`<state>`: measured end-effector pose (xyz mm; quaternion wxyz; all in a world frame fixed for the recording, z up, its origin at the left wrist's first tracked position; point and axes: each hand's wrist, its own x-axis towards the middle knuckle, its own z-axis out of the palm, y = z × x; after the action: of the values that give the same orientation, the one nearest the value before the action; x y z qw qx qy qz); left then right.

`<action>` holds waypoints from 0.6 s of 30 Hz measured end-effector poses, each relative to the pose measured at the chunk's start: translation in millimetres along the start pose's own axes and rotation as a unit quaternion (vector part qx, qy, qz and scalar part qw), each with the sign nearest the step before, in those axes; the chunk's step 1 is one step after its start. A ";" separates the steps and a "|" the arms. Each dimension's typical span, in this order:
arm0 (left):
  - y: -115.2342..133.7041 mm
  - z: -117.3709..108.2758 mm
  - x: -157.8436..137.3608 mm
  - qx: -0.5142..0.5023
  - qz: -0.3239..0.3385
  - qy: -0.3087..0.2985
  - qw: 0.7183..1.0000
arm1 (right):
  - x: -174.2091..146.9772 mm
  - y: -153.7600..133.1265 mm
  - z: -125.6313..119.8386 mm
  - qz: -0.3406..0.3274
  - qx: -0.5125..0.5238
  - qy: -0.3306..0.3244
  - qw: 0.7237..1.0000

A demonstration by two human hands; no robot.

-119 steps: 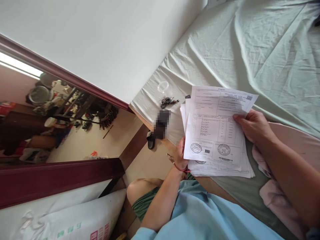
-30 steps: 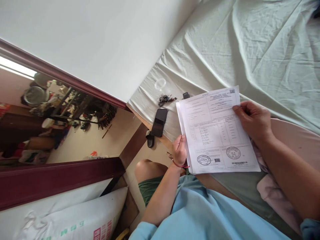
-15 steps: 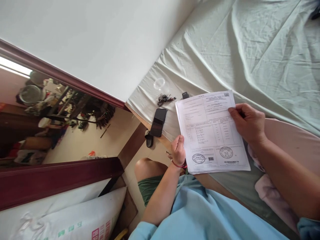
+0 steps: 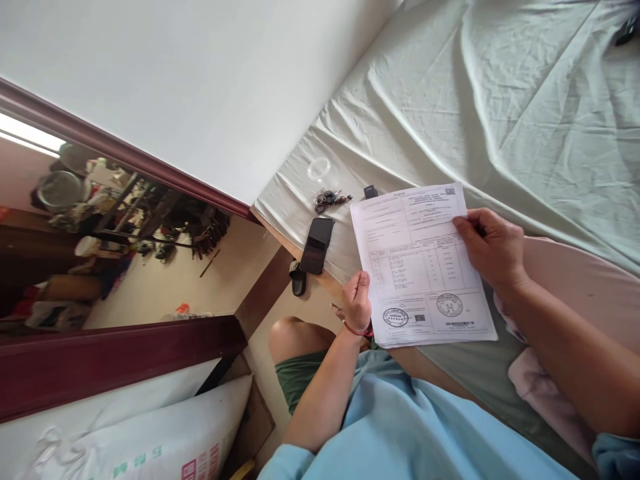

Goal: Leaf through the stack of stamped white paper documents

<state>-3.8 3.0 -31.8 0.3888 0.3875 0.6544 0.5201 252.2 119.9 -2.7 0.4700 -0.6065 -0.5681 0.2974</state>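
Note:
A small stack of printed paper sheets [image 4: 415, 267] is held up in front of me, over the edge of the bed. The top sheet carries a table, two round or oval ink stamps and a small code in its upper corner. My left hand [image 4: 357, 301], with a red band at the wrist, pinches the lower left edge, thumb on top. On the upper right edge, my right hand [image 4: 495, 245] grips the sheets between thumb and fingers. The fingers behind the paper are hidden.
On the pale green bed sheet [image 4: 430, 113] lie a black phone [image 4: 317, 245], a bunch of keys [image 4: 330, 199], a clear plastic cup [image 4: 323, 172] and a small black object [image 4: 370, 192]. A slipper [image 4: 297, 279] is on the floor. White sacks [image 4: 165, 427] stand at lower left.
My right hand and the right side of the papers have shifted slightly left. The left hand stays nearly where it was.

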 end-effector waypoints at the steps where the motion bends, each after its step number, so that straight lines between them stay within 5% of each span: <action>1: -0.3 -0.1 0.1 0.012 0.015 -0.001 1.000 | 0.0 0.3 0.1 -0.002 -0.001 0.002 1.000; 11: 1.7 1.3 -0.6 0.051 0.035 -0.002 0.998 | 0.2 9.8 2.4 0.016 0.006 -0.025 1.000; 18: 8.6 0.6 -3.9 0.076 0.050 0.006 0.996 | 5.1 31.9 9.4 -0.046 -0.014 -0.049 0.998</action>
<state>-0.8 1.0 -23.0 0.3277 0.4448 0.6743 0.4900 257.8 129.8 -34.3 0.4464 -0.5708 -0.6221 0.2965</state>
